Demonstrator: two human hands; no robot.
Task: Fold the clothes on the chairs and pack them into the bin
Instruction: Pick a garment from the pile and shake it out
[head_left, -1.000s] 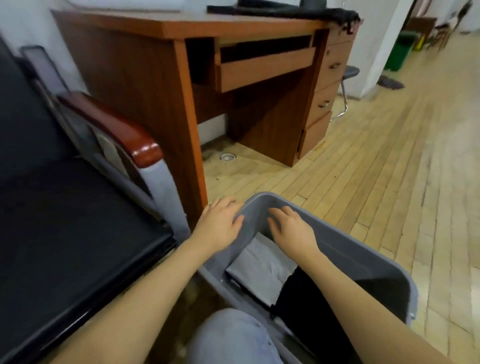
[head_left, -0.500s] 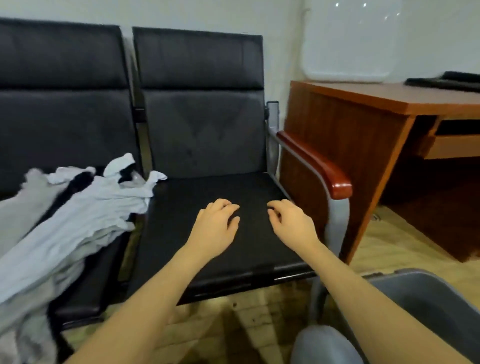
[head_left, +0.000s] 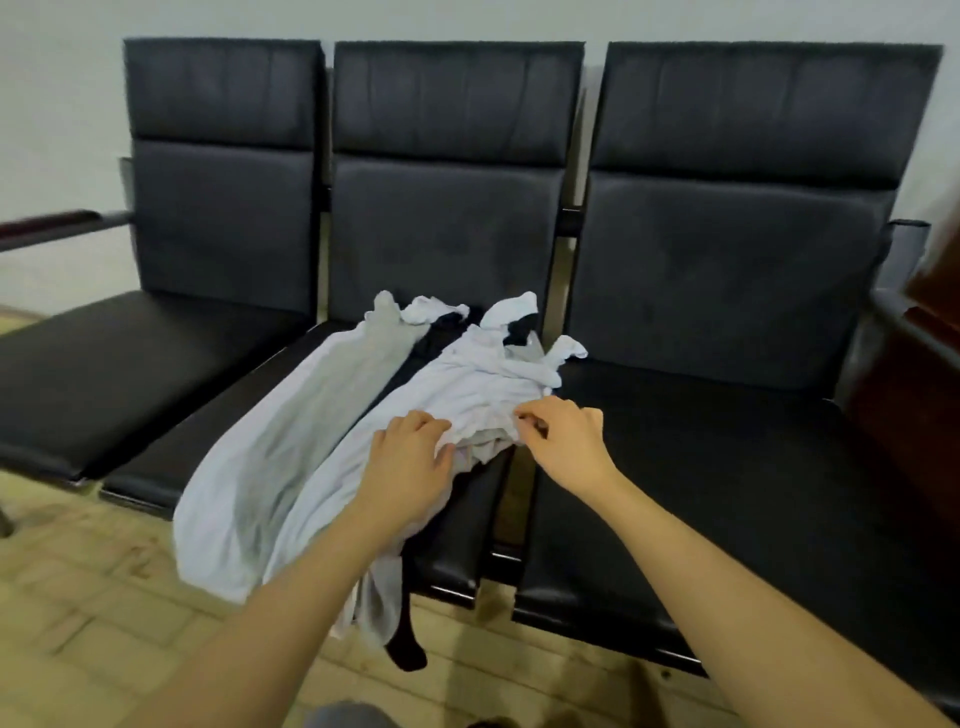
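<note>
Lying heaped on the middle seat (head_left: 457, 540) of the row of black chairs (head_left: 727, 218), the pile of clothes (head_left: 322, 441) sits right under my hands: pale grey and white garments with some black cloth among them, the lower ends spilling over the seat's front edge toward the wooden floor (head_left: 78, 597). My left hand (head_left: 410, 462) rests on the near right part of the pile, fingers curled into the white fabric and bunching it. My right hand (head_left: 566, 441) is just beside it, at the pile's right edge, thumb and fingertips pinching a fold of the same pale cloth. Most of the heap stretches away to the left of my left hand. Right of my right hand lies the bare black seat (head_left: 727, 493) of the next chair.
</note>
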